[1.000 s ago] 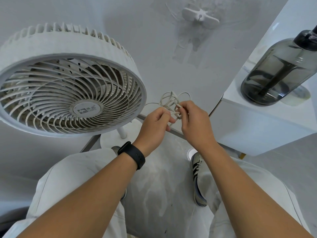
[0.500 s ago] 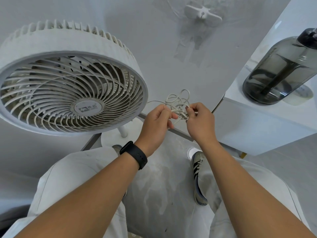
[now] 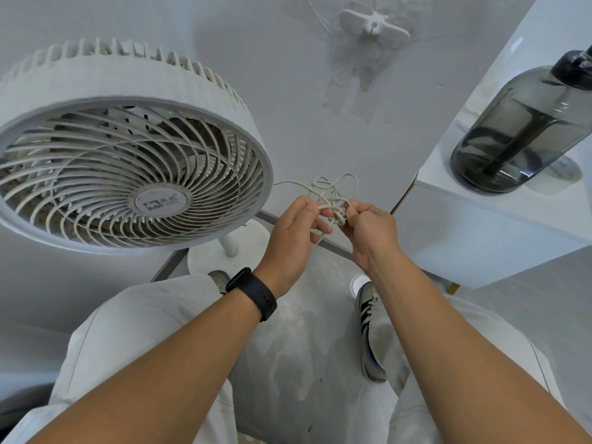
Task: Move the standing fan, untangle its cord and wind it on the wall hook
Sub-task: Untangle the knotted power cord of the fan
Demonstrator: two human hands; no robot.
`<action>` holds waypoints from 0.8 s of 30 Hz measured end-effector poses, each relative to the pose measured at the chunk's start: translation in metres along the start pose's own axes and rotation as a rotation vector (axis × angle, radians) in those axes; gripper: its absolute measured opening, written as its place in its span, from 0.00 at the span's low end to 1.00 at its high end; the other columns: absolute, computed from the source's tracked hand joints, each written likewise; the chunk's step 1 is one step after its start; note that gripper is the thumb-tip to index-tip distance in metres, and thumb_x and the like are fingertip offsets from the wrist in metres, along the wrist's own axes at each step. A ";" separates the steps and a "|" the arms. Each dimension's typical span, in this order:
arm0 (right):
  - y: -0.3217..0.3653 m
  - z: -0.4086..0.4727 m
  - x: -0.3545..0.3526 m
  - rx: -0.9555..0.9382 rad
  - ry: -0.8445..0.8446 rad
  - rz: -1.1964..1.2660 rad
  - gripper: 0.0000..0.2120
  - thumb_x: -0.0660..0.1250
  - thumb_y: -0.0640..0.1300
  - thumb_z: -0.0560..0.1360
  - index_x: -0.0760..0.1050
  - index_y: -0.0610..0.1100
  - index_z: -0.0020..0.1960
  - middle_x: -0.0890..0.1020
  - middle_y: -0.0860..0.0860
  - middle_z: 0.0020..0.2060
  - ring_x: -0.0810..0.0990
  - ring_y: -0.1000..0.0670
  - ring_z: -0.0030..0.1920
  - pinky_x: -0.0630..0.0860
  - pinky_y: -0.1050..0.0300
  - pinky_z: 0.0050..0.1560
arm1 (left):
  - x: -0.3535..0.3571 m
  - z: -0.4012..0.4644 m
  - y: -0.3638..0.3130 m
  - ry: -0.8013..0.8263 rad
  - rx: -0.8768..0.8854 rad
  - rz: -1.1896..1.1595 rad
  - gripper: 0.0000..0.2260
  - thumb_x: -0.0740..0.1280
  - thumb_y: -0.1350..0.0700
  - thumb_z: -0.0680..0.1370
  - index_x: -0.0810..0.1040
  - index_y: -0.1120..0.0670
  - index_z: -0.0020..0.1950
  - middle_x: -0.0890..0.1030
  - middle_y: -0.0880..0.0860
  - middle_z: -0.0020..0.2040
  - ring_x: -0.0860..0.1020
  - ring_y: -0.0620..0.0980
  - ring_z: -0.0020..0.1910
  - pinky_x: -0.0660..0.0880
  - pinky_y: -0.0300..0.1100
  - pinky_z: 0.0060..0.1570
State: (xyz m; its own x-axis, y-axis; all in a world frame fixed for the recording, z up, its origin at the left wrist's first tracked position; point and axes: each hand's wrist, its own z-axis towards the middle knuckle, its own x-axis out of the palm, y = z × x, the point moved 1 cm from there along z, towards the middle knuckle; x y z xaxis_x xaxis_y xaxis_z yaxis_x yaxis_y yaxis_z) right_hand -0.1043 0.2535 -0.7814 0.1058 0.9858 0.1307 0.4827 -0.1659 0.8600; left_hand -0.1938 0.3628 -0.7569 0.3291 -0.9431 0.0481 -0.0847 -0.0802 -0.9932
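The white standing fan [image 3: 128, 155] fills the left side, its grille facing me, its round base [image 3: 205, 257] on the floor below. A thin white cord [image 3: 333, 190] runs from behind the fan head into a tangled bundle of loops in front of the wall. My left hand [image 3: 294, 238], with a black wristband, pinches the left side of the tangle. My right hand [image 3: 368, 229] pinches the right side, fingers curled on the loops. The white wall hook [image 3: 373, 25] sits high on the wall, bare of cord.
A white cabinet [image 3: 480, 238] stands at the right with a dark tinted water bottle [image 3: 525, 129] on top. My legs and shoes [image 3: 368, 318] are below, close to the fan base. The floor is pale and dusty.
Both hands have shifted slightly along the tangle and the loops have spread looser above the fingers. The fan has not moved.
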 end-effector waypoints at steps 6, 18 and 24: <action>0.006 -0.003 -0.001 0.140 0.045 0.229 0.21 0.57 0.24 0.80 0.73 0.39 0.68 0.83 0.42 0.48 0.83 0.47 0.49 0.81 0.51 0.61 | 0.000 0.002 -0.001 -0.025 0.015 -0.059 0.18 0.56 0.51 0.81 0.80 0.39 0.38 0.86 0.47 0.51 0.82 0.52 0.59 0.75 0.52 0.56; 0.013 -0.011 -0.006 0.392 0.047 0.416 0.24 0.57 0.25 0.79 0.69 0.37 0.74 0.82 0.41 0.49 0.83 0.44 0.46 0.82 0.53 0.49 | -0.001 0.000 -0.001 0.006 0.068 -0.190 0.14 0.56 0.54 0.80 0.80 0.48 0.42 0.87 0.52 0.50 0.82 0.51 0.59 0.75 0.47 0.65; 0.014 -0.011 -0.007 0.411 0.042 0.386 0.24 0.58 0.26 0.80 0.70 0.39 0.73 0.82 0.43 0.46 0.83 0.46 0.44 0.82 0.55 0.46 | -0.001 -0.001 -0.001 0.003 0.088 -0.257 0.20 0.56 0.55 0.80 0.81 0.42 0.34 0.87 0.56 0.51 0.83 0.55 0.61 0.77 0.46 0.63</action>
State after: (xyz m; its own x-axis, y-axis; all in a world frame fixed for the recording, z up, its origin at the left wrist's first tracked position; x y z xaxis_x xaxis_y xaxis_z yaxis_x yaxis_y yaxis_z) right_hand -0.1081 0.2441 -0.7644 0.3110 0.8504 0.4243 0.7159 -0.5033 0.4839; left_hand -0.1945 0.3635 -0.7561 0.3268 -0.8962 0.3000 0.0831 -0.2889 -0.9537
